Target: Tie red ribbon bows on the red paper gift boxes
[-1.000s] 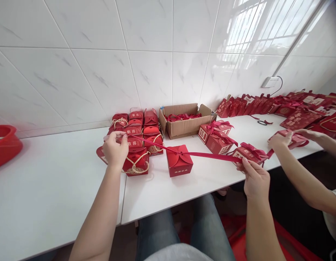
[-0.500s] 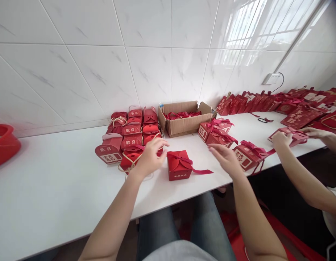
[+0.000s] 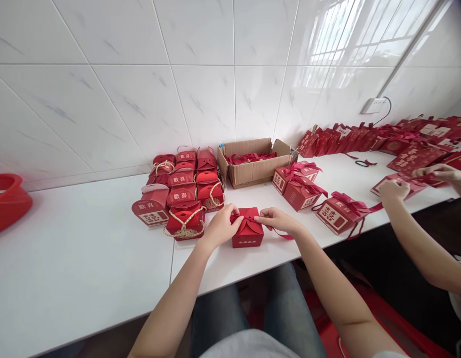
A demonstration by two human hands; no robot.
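Note:
A small red gift box (image 3: 248,237) stands on the white table in front of me, its petal-shaped flaps folded over the top. A dark red ribbon (image 3: 284,235) crosses the lid, and one tail trails onto the table at the right. My left hand (image 3: 223,224) pinches the ribbon at the lid's left side. From the right, my right hand (image 3: 278,220) pinches the ribbon near the middle of the lid. Just left of my left hand sits a red box tied with gold cord (image 3: 184,223).
Several red boxes (image 3: 181,179) stand in rows at the left. Behind is a cardboard box (image 3: 258,171) of red ribbons. Ribboned boxes (image 3: 336,214) lie to the right, where another person's hands (image 3: 395,191) work on a box. A red basin (image 3: 10,206) is far left.
Both my hands have come inward and down from beside the box and taken hold of the ribbon on its lid. The other person's right-side hand has lifted a ribbon.

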